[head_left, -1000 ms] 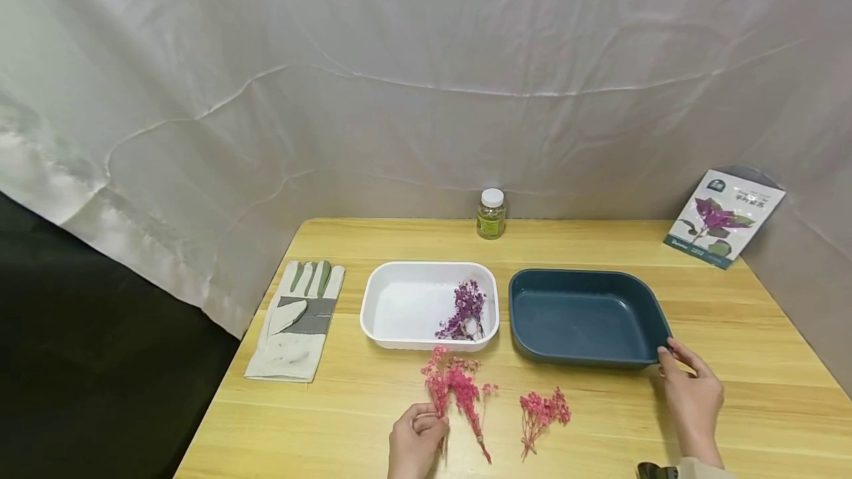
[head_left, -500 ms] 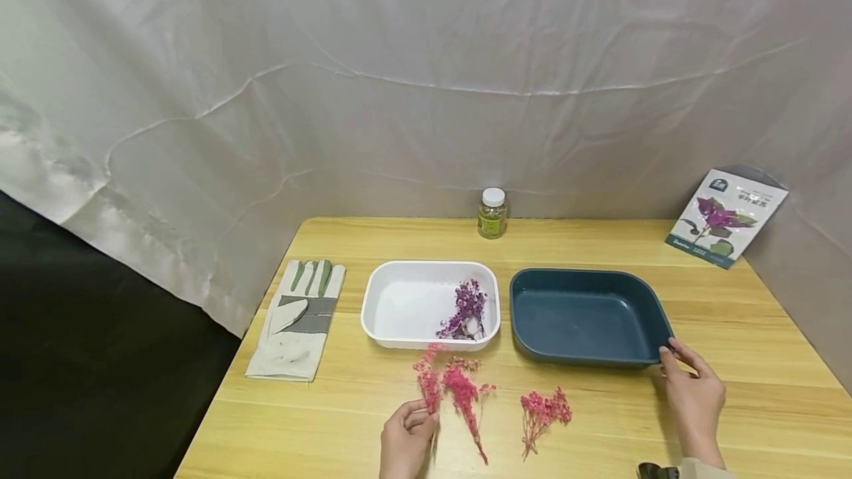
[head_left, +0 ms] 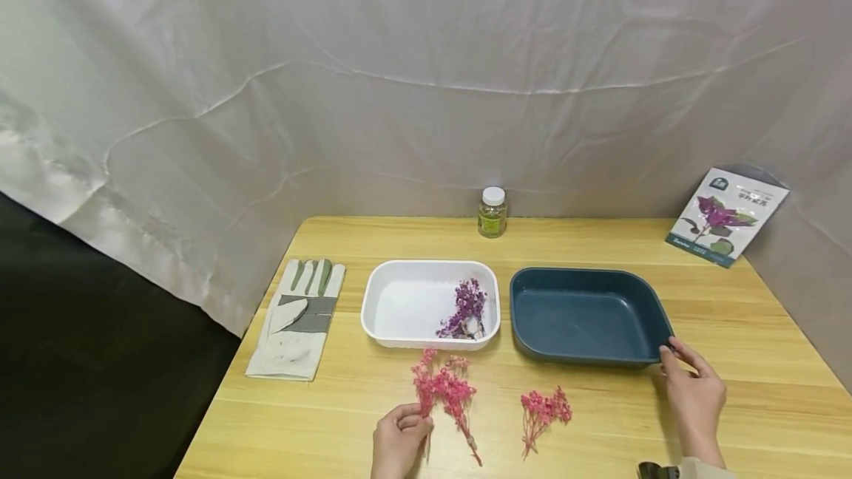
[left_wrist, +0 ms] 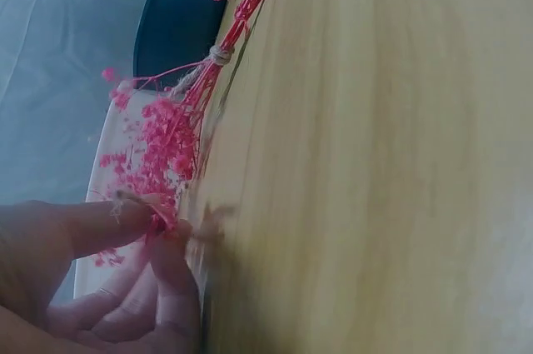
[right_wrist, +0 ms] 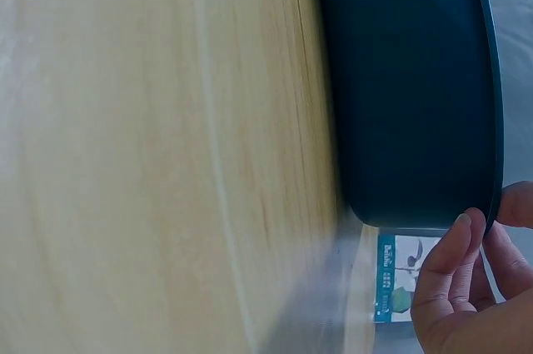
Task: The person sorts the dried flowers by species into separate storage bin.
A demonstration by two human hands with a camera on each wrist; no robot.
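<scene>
My left hand [head_left: 399,440] pinches the stems of a pink dried flower sprig [head_left: 424,383], its thumb and fingertips meeting on it in the left wrist view. Right beside it, with the blossoms touching or overlapping, is a second pink bunch [head_left: 455,394], tied with twine [left_wrist: 220,55]. A third pink bunch [head_left: 546,409] lies farther right on the table. My right hand [head_left: 694,394] grips the near right corner of a dark blue tray [head_left: 586,357], thumb and fingers on its rim. In the right wrist view the tray's wall [right_wrist: 408,104] looks bare.
Behind the pink flowers stands a white tray [head_left: 393,309] with a purple dried bunch [head_left: 464,309] in its right side. A work glove [head_left: 296,324] lies at the left. A lidded jar [head_left: 492,213] and a flower-printed packet [head_left: 725,218] are at the back, before a grey curtain [head_left: 426,94].
My left hand has moved a little left with the sprig. The twine-tied bunch beside it has shifted slightly left too. My right hand keeps its grip on the tray's corner.
</scene>
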